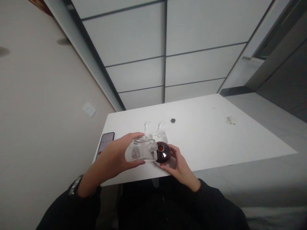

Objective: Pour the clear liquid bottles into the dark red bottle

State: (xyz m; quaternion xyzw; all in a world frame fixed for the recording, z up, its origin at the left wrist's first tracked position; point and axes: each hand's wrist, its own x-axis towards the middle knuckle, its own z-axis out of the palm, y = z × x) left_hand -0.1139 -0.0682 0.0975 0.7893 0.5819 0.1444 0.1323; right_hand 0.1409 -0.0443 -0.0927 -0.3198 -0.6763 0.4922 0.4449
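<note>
My left hand (pixel 124 153) grips a clear glass bottle (pixel 141 149), thumb and fingers on opposite sides. The bottle is tilted on its side, and its uncapped threaded neck points right. At that neck is a dark brown round bottle (pixel 165 156) with an open top, and my right hand (pixel 178 163) is closed around its right side. The two mouths are close together; whether they touch I cannot tell. Any liquid in the clear bottle is hard to make out.
Behind the bottles on the white table (pixel 203 137) lie clear plastic pieces (pixel 161 126) and a small black cap (pixel 173 120). A phone (pixel 105 142) lies at the left edge. Crumpled white tissue (pixel 230 120) is at the right. White panelled doors (pixel 144 73) stand behind.
</note>
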